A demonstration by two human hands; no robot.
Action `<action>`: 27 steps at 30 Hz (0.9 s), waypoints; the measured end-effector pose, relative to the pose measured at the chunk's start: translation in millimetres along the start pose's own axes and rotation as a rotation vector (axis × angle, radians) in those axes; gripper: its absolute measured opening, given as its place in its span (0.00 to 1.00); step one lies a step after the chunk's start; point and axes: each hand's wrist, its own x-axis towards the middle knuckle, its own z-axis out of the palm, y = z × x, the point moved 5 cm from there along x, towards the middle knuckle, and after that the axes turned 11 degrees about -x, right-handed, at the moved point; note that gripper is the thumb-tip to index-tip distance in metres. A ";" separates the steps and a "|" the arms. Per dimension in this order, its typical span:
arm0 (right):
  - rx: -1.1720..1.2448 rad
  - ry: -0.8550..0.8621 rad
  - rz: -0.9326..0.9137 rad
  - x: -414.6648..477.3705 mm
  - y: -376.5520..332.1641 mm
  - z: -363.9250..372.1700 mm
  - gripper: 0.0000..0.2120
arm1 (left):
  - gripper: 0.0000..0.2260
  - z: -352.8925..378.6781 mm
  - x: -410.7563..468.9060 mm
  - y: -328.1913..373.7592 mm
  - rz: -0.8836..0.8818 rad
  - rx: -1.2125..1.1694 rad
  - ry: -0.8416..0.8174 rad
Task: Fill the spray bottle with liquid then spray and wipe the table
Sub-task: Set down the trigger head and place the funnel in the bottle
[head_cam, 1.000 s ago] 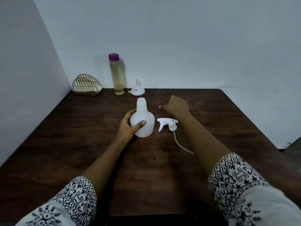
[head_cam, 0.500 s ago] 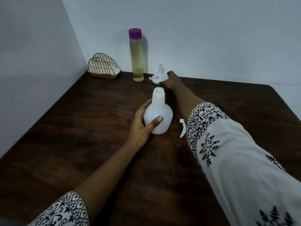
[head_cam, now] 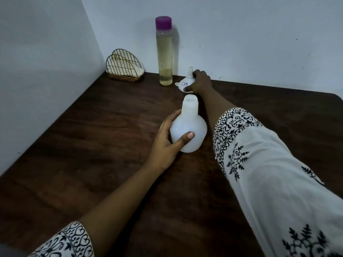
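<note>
A white round spray bottle [head_cam: 193, 127] stands upright on the dark wooden table [head_cam: 92, 154], its neck uncapped. My left hand [head_cam: 167, 143] wraps around its left side. My right hand [head_cam: 199, 81] reaches to the back of the table and grips a small white funnel [head_cam: 186, 82] lying spout-up. Just left of the funnel stands a tall clear bottle [head_cam: 164, 58] with a purple cap and yellowish liquid. The spray head is hidden behind my right sleeve.
A gold wire holder [head_cam: 124, 68] with pale cloths sits in the back left corner against the walls. White walls bound the table at the left and back. The table's right back corner [head_cam: 334, 95] is rounded.
My right hand travelled from beside the spray head to the back of the table and closed on the funnel. My head leaned forward. My left hand stayed on the spray bottle.
</note>
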 end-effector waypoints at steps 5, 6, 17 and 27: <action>-0.043 -0.040 0.015 -29.3 6.0 -5.4 0.33 | 0.25 0.9 -1.4 1.8 -0.007 0.003 0.000; -0.060 -0.053 0.013 -37.0 6.7 -7.0 0.33 | 0.25 1.2 -2.4 3.3 -0.009 0.008 0.001; -0.003 -0.070 0.042 -139.2 2.8 -31.4 0.16 | 0.24 -2.8 -25.9 17.3 -0.057 -0.025 -0.019; 0.244 0.221 0.026 -192.5 -3.8 -105.1 0.17 | 0.26 -21.4 -32.2 44.2 -0.065 -0.236 0.057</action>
